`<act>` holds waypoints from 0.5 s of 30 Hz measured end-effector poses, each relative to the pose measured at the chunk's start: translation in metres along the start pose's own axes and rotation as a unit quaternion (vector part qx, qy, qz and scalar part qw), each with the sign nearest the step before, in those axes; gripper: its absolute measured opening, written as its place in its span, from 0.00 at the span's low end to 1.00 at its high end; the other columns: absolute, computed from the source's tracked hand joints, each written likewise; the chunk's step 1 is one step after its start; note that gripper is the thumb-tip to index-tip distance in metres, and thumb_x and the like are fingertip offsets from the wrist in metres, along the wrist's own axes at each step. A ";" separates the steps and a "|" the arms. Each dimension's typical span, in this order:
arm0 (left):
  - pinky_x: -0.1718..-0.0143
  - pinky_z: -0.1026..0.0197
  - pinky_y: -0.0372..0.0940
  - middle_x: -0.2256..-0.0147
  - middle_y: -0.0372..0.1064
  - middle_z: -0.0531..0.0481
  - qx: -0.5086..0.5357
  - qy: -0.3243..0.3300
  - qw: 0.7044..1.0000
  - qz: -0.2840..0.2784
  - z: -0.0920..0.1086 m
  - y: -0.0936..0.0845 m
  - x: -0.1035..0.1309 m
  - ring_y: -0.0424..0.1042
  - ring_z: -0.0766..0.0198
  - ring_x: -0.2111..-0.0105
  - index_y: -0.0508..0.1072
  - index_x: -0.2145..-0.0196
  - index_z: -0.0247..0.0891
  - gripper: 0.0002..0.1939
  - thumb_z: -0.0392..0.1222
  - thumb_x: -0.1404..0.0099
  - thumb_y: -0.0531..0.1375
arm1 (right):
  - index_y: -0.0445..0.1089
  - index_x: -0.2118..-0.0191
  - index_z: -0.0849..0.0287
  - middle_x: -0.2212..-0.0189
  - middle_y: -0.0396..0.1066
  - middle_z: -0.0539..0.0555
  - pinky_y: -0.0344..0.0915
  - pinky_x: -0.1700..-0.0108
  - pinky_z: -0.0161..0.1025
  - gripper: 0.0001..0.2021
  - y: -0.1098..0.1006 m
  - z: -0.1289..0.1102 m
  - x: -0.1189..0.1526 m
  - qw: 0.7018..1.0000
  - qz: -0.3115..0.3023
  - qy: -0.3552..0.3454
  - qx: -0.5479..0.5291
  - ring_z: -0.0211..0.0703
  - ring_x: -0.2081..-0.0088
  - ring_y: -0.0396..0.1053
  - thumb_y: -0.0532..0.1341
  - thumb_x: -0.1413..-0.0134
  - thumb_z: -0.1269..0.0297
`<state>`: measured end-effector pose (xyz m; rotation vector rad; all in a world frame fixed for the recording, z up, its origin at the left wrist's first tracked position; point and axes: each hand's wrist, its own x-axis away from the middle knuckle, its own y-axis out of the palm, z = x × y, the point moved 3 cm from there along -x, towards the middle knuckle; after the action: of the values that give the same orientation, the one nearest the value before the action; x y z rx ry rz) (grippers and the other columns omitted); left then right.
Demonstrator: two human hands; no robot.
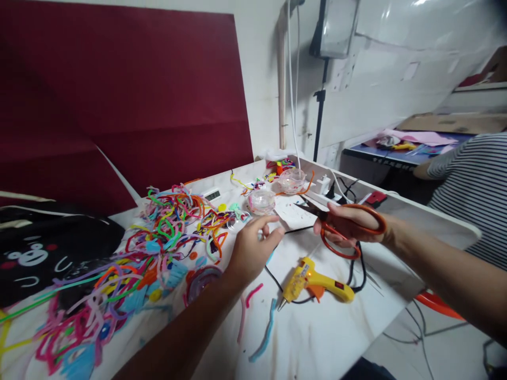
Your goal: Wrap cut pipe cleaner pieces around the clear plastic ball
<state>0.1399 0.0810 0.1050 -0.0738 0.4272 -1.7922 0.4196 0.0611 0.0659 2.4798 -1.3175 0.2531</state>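
My right hand (346, 224) is wrapped round a pair of scissors (322, 215) with orange-red handles; the dark blades point left and look parted. Left of the blade tips is my left hand (255, 245), its thumb and forefinger drawn together. Whatever lies between those fingers is hidden or too small to name; a bit of light blue shows just below them. Beneath both hands a yellow glue gun (312, 282) lies on the white table, nozzle to the left. Near it are a light blue pipe cleaner piece (265, 332) and a short pink piece (253, 295).
A tangled heap of coloured pipe cleaners (174, 211) covers the left side. Clear round dishes (261, 202), a white paper (295, 215) and a small digital display (213, 195) stand farther back. Black cables (358, 269) run along the right. A person in a striped shirt (471, 174) sits beyond.
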 end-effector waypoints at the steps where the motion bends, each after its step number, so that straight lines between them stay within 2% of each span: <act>1: 0.57 0.57 0.67 0.67 0.68 0.53 -0.010 0.017 1.000 0.014 0.004 0.005 -0.010 0.69 0.61 0.66 0.89 0.55 0.37 0.16 0.41 0.40 0.71 | 0.75 0.54 0.61 0.76 0.68 0.47 0.51 0.80 0.32 0.40 0.005 0.003 0.000 1.000 -0.015 -0.002 -0.004 0.34 0.81 0.60 0.66 0.41 0.21; 4: 0.50 0.55 0.69 0.61 0.72 0.49 -0.042 0.044 0.998 0.009 0.010 0.023 -0.032 0.73 0.57 0.60 0.90 0.54 0.39 0.16 0.38 0.41 0.76 | 0.76 0.54 0.61 0.76 0.67 0.47 0.51 0.80 0.32 0.40 0.019 0.010 0.000 0.999 -0.050 -0.001 -0.012 0.34 0.81 0.59 0.65 0.40 0.21; 7: 0.49 0.55 0.71 0.56 0.76 0.45 -0.041 0.046 0.998 -0.021 0.009 0.037 -0.041 0.76 0.54 0.55 0.90 0.58 0.39 0.12 0.37 0.41 0.78 | 0.76 0.52 0.63 0.76 0.67 0.46 0.52 0.81 0.33 0.42 0.026 0.013 0.001 0.998 -0.068 0.004 -0.015 0.34 0.81 0.58 0.64 0.39 0.20; 10: 0.47 0.55 0.70 0.60 0.78 0.47 -0.021 0.055 0.996 -0.067 0.007 0.045 -0.046 0.77 0.54 0.55 0.86 0.69 0.39 0.03 0.35 0.39 0.76 | 0.77 0.51 0.63 0.75 0.67 0.46 0.53 0.80 0.31 0.42 0.028 0.014 0.005 0.998 -0.067 0.003 -0.020 0.32 0.80 0.59 0.64 0.38 0.20; 12: 0.44 0.54 0.69 0.65 0.78 0.50 -0.017 0.061 0.994 -0.087 0.007 0.047 -0.049 0.77 0.55 0.57 0.84 0.73 0.40 0.07 0.34 0.38 0.74 | 0.77 0.50 0.64 0.75 0.67 0.46 0.52 0.80 0.31 0.42 0.027 0.014 0.009 0.997 -0.070 -0.002 -0.026 0.33 0.80 0.60 0.64 0.37 0.21; 15: 0.43 0.55 0.68 0.66 0.78 0.51 -0.010 0.058 0.994 -0.097 0.010 0.052 -0.051 0.76 0.56 0.58 0.84 0.74 0.41 0.08 0.34 0.38 0.73 | 0.77 0.52 0.64 0.76 0.67 0.46 0.51 0.80 0.31 0.41 0.024 0.015 0.014 0.997 -0.069 -0.007 -0.034 0.32 0.80 0.60 0.65 0.37 0.22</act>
<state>0.2041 0.1169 0.1060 -0.0261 0.5362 -1.9898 0.4075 0.0317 0.0609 2.5049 -1.1349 0.1548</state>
